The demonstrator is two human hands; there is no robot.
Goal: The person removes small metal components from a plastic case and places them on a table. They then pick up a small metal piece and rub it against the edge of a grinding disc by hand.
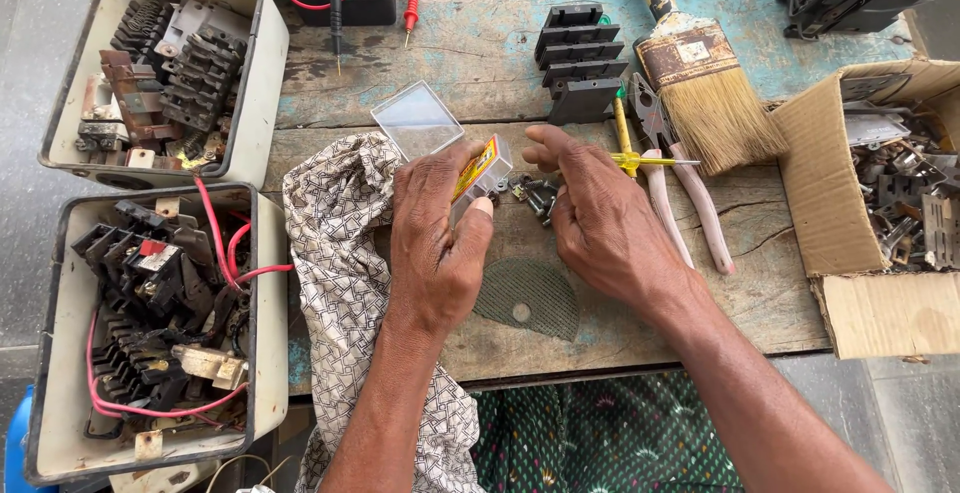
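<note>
My left hand (435, 238) grips a small clear plastic box (478, 178) with a yellow insert, its lid (417, 119) flipped open, near the middle of the table (480, 63). My right hand (600, 223) is loosely curled beside it, fingertips over a cluster of small metal parts (535, 195); whether it pinches one I cannot tell. I judge that tipping the box could spill its contents into the table's cracks.
</note>
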